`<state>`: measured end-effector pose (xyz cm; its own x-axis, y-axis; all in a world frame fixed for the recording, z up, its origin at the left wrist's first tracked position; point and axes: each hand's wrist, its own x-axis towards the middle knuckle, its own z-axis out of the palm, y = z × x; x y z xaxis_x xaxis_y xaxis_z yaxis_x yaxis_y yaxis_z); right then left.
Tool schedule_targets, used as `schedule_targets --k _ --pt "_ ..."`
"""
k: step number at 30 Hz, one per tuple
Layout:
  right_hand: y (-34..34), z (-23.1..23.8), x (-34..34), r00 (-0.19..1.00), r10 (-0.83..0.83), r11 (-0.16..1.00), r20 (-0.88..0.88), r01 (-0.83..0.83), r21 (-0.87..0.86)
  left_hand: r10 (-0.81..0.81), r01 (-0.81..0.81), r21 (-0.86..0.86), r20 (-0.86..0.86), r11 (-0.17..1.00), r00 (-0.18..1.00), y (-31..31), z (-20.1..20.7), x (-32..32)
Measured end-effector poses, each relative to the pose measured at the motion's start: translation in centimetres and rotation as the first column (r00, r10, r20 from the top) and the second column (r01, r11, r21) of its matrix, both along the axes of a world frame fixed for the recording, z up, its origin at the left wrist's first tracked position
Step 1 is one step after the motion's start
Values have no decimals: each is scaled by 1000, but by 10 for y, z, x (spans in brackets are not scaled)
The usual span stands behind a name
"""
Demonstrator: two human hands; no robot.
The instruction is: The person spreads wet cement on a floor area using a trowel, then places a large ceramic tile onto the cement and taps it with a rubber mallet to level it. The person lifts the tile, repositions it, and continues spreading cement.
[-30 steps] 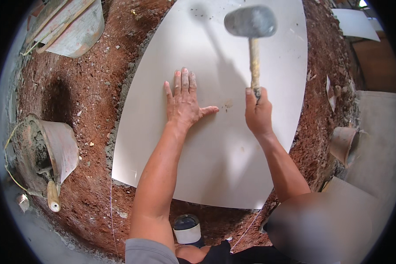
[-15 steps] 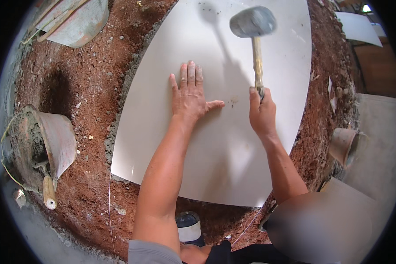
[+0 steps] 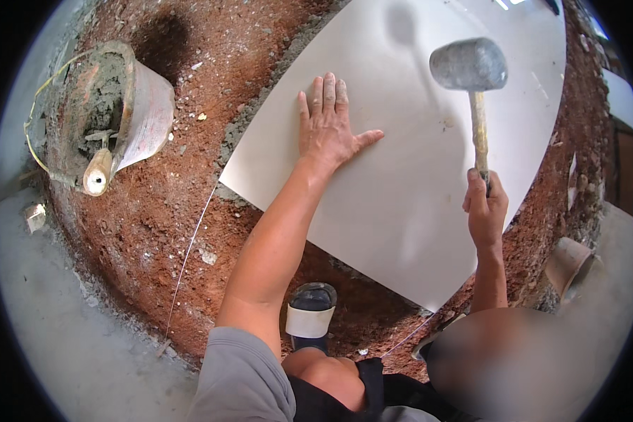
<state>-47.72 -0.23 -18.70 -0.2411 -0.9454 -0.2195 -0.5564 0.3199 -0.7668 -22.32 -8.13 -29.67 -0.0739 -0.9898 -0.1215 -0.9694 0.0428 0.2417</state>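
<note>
A large pale glossy tile (image 3: 373, 204) lies over grey mortar (image 3: 257, 91) that shows along its left edge. Flat on the tile's left part rests my left hand (image 3: 328, 125), fingers spread and dusty, with nothing in it. My right hand (image 3: 487, 204) is wrapped round the wooden handle of a rubber mallet (image 3: 469, 65). The mallet's grey head is raised over the tile's far right part, apart from it, and its shadow falls on the surface to the left.
To the left a bucket (image 3: 148, 116) of wet mortar holds a trowel (image 3: 97, 172) with a wooden handle. Reddish soil (image 3: 148, 239) surrounds the tile. A taut string (image 3: 191, 257) runs from the tile's near left corner. Another small bucket (image 3: 568, 266) lies tipped at the right. My sandalled foot (image 3: 311, 309) is near the tile's close edge.
The view has shifted and turned, so the bucket sits higher. My left hand stays flat on the tile. The mallet remains raised in my right hand, appearing farther right.
</note>
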Motion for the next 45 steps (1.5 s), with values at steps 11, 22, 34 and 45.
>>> schedule_targets --k 11,22,34,45 --pt "-31 -34 23 997 -73 995 -37 75 61 -3 -1 -114 -37 993 999 8 -7 4" --pt "126 -58 -21 950 -275 956 149 254 146 44 -37 -68 102 997 994 97 -6 41" --pt "188 -68 -45 860 -435 900 267 408 153 611 -620 -138 -103 773 785 217 30 156" --pt "200 -79 -53 961 -277 960 -11 278 41 358 -408 -411 -197 815 913 200 20 142"
